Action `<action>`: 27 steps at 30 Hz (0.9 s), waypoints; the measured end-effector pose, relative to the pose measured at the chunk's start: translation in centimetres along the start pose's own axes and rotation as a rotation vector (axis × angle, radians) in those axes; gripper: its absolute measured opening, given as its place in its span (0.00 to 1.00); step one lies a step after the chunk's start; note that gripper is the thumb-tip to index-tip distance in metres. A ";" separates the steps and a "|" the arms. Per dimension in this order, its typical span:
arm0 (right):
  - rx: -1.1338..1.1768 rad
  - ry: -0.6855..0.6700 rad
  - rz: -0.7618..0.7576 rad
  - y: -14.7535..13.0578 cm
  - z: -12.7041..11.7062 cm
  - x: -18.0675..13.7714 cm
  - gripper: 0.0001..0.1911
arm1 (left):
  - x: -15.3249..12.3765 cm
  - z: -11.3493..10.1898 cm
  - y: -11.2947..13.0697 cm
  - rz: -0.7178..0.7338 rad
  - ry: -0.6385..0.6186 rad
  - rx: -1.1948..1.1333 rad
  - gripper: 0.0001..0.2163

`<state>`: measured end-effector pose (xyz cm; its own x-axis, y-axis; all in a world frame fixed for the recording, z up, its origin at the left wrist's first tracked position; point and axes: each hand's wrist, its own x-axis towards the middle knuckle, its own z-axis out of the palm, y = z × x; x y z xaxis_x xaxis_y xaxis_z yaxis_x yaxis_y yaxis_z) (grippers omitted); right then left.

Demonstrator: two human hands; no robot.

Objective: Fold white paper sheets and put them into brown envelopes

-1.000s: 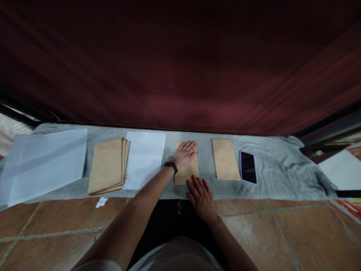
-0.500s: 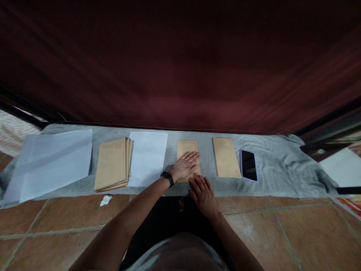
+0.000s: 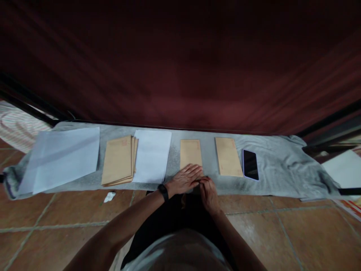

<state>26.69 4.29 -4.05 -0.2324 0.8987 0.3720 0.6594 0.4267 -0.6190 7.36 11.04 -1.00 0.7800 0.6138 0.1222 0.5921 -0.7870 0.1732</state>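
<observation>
A brown envelope (image 3: 191,151) lies flat on the grey cloth (image 3: 276,169) in front of me. My left hand (image 3: 184,178), with a black band on its wrist, rests flat on the envelope's near end, fingers apart. My right hand (image 3: 209,192) sits at the envelope's near right corner, fingers curled; whether it pinches the edge is unclear. A second brown envelope (image 3: 228,156) lies to the right, next to a dark phone (image 3: 250,164). Left of my hands are a white sheet (image 3: 152,156) and a stack of brown envelopes (image 3: 120,160).
A larger white paper (image 3: 64,158) lies at the cloth's far left. A dark red curtain (image 3: 180,64) hangs behind the cloth. Brown floor tiles (image 3: 296,233) spread in front, with a small white scrap (image 3: 109,196) on them. More white paper (image 3: 342,169) shows at the right edge.
My left hand has slid down the envelope from its far end to its near end. My right hand has moved from flat on the cloth's edge to curled at the envelope's near corner.
</observation>
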 end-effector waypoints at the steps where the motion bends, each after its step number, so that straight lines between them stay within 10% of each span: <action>1: 0.021 0.018 0.036 0.1 0.0 -0.1 0.13 | -0.4 -0.2 0.4 0.004 -0.008 0.008 0.27; 7: 0.058 0.016 0.102 0.3 -0.2 0.8 0.21 | -2.0 -0.4 1.7 0.043 -0.035 -0.013 0.32; 17: -0.251 -0.430 -0.205 0.9 1.4 7.7 0.28 | -2.5 1.4 1.9 0.004 -0.023 0.013 0.30; 27: -0.431 -0.384 -0.084 4.7 1.9 11.8 0.30 | -2.8 0.4 1.8 0.039 -0.049 -0.052 0.36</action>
<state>25.69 17.10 -3.81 -0.4858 0.8703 0.0807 0.8404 0.4905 -0.2305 6.30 7.85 -1.43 0.8119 0.5781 0.0819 0.5510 -0.8050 0.2200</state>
